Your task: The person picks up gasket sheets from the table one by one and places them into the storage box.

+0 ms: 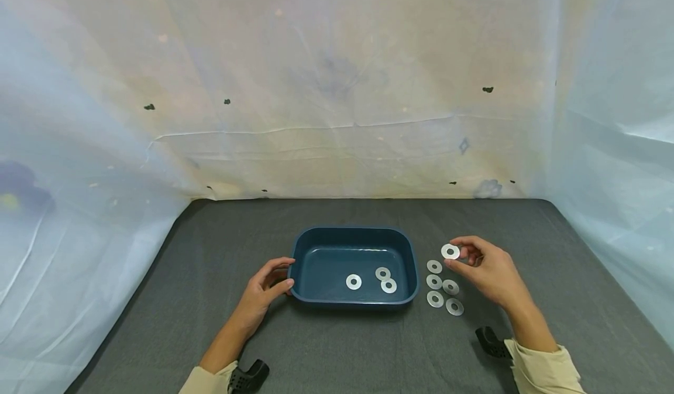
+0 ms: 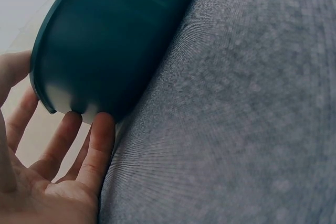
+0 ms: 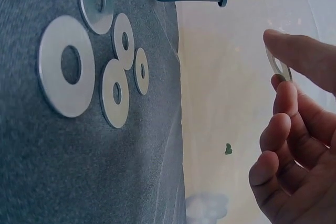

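Covering the whole bench, a grey mat sits under pale plastic sheeting at back and sides. Centre of mat: a blue tub, open top, w/ three washers flat on its floor, two of them touching or maybe overlapping, hard to tell from the head view. Left hand rests at the tub's left end, fingers straight-ish and slightly apart, tips touching the outer wall; thumb near the rim. Right hand hovers above the mat, right of the tub, thumb and forefinger pinching one washer by its edge, other fingers loosely curled. Just below it, five loose washers lie flat on the mat in a tight cluster beside the tub's right wall.
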### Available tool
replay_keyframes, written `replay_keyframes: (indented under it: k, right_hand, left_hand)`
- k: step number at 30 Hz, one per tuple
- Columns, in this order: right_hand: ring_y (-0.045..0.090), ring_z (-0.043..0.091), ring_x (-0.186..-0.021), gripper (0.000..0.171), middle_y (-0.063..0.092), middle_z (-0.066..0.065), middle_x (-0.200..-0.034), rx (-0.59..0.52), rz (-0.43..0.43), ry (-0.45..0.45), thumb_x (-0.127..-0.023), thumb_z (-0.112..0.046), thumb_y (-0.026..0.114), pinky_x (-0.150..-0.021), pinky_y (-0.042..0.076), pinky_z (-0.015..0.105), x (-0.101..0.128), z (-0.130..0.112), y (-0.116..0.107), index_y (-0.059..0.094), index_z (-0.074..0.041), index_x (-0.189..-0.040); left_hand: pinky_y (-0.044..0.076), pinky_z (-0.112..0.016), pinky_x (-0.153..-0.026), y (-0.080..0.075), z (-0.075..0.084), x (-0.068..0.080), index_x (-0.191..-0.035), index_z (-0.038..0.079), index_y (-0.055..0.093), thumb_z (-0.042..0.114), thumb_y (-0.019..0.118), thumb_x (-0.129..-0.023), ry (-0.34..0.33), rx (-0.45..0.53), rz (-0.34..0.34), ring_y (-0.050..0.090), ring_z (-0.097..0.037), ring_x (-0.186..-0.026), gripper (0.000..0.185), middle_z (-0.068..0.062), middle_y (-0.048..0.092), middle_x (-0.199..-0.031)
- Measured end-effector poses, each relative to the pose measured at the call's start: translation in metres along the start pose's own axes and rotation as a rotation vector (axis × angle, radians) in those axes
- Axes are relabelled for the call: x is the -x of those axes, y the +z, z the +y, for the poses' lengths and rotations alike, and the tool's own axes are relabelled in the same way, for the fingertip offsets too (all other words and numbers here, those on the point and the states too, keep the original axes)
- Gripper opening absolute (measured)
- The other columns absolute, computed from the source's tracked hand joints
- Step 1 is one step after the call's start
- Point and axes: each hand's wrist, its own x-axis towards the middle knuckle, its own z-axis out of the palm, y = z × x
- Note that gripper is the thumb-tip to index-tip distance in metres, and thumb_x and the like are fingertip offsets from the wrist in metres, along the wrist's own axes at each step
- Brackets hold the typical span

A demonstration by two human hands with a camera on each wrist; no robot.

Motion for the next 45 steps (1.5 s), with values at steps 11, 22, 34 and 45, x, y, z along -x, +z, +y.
replay_keyframes:
  k: [11, 22, 34, 45]
  right_hand:
    - [0.048, 0.009, -0.076, 0.039, 0.058, 0.001, -0.091, 0.008, 0.007, -0.013, -0.088, -0.036, 0.077, -0.061, 0.038, 0.023, 0.0, -0.003, 0.002, 0.067, -0.015, -0.119]
    - [0.048, 0.008, -0.076, 0.037, 0.059, 0.001, -0.091, 0.002, 0.013, -0.032, -0.087, -0.034, 0.077, -0.061, 0.039, 0.023, 0.001, -0.007, 0.005, 0.068, -0.015, -0.118]
    - [0.048, 0.008, -0.076, 0.037, 0.058, -0.001, -0.091, 0.001, 0.007, -0.041, -0.087, -0.037, 0.077, -0.062, 0.039, 0.024, 0.002, -0.009, 0.007, 0.067, -0.017, -0.118]
    - [0.048, 0.008, -0.075, 0.038, 0.059, 0.0, -0.09, -0.001, -0.001, -0.063, -0.086, -0.036, 0.078, -0.061, 0.039, 0.024, 0.003, -0.013, 0.011, 0.068, -0.017, -0.117]
  left_hand:
    - [0.056, -0.029, -0.081, 0.001, 0.002, -0.001, -0.138, 0.006, 0.051, 0.012, 0.063, -0.097, 0.001, -0.005, -0.006, 0.057, -0.015, -0.109, 0.044, 0.0, 0.052, -0.129]
    - [0.056, -0.029, -0.08, 0.0, 0.0, -0.001, -0.138, 0.003, 0.05, 0.01, 0.063, -0.097, 0.023, -0.008, -0.01, 0.057, -0.015, -0.108, 0.043, -0.006, 0.052, -0.13]
    - [0.055, -0.029, -0.08, -0.001, 0.0, 0.0, -0.138, 0.002, 0.05, 0.011, 0.057, -0.1, 0.053, -0.003, -0.027, 0.059, -0.012, -0.1, 0.04, -0.009, 0.052, -0.129]
    - [0.055, -0.028, -0.08, -0.003, 0.0, 0.0, -0.139, -0.002, 0.048, 0.01, 0.055, -0.101, 0.081, 0.02, -0.055, 0.059, -0.013, -0.103, 0.04, -0.012, 0.052, -0.13]
